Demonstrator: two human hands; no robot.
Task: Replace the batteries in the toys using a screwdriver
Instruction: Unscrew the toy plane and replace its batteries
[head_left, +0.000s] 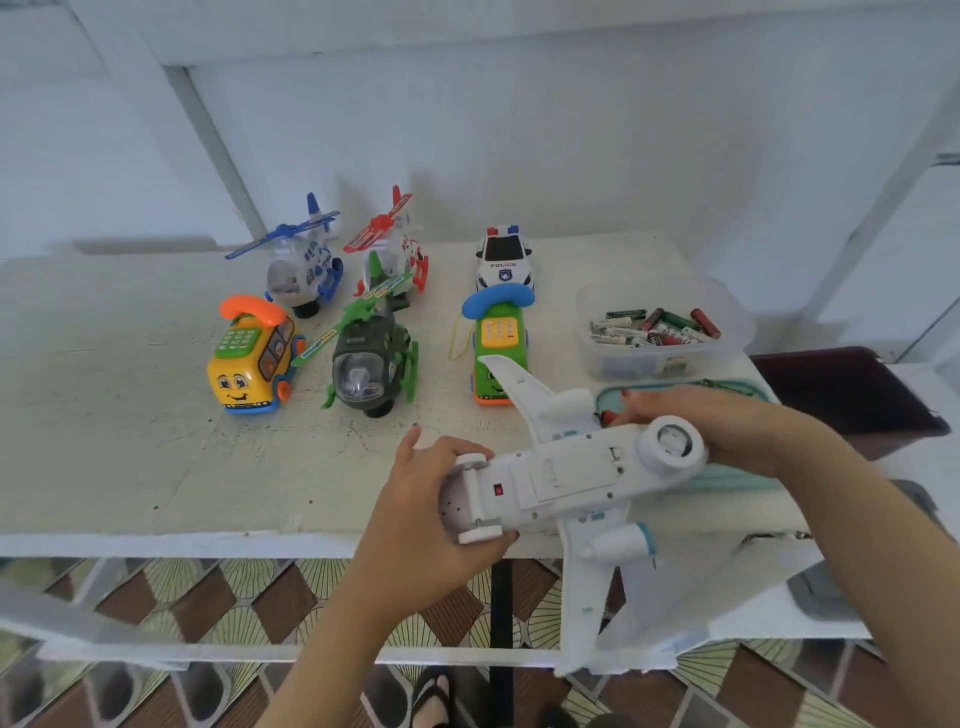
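Over the counter's (130, 415) near edge you hold the white toy plane (571, 473) belly-up. Battery tub (670, 358) sits back right. Your left hand (431, 499) fingers curl round the nose. Your right hand (727, 431) is behind the tail, can't tell its fingers.

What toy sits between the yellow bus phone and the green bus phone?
The green helicopter stands between the yellow bus phone and the green bus phone, as the head view shows.
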